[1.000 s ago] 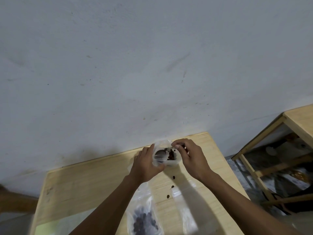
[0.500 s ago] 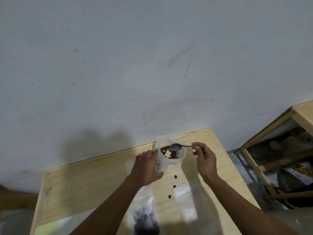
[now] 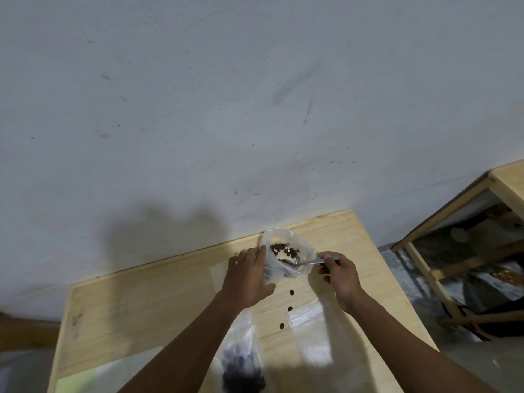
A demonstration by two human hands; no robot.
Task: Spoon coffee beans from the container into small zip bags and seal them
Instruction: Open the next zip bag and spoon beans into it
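Note:
A clear plastic container [image 3: 295, 241] with coffee beans [image 3: 285, 250] in its bottom stands tilted at the far side of the wooden table [image 3: 158, 302]. My left hand [image 3: 248, 276] grips its left side. My right hand [image 3: 338, 272] pinches the handle of a metal spoon [image 3: 307, 262], whose bowl dips inside the container at its near edge. A zip bag [image 3: 242, 361] holding dark beans lies under my left forearm. An empty zip bag [image 3: 310, 333] lies flat by my right forearm.
Three loose beans [image 3: 289, 309] lie on the table between my arms. A grey wall rises right behind the table. A wooden frame stand [image 3: 453, 211] with clutter beneath it stands to the right, across a gap of floor.
My right hand drew back to the right, showing the spoon it holds. The spoon bowl has sunk from the rim into the container. The view tilted slightly.

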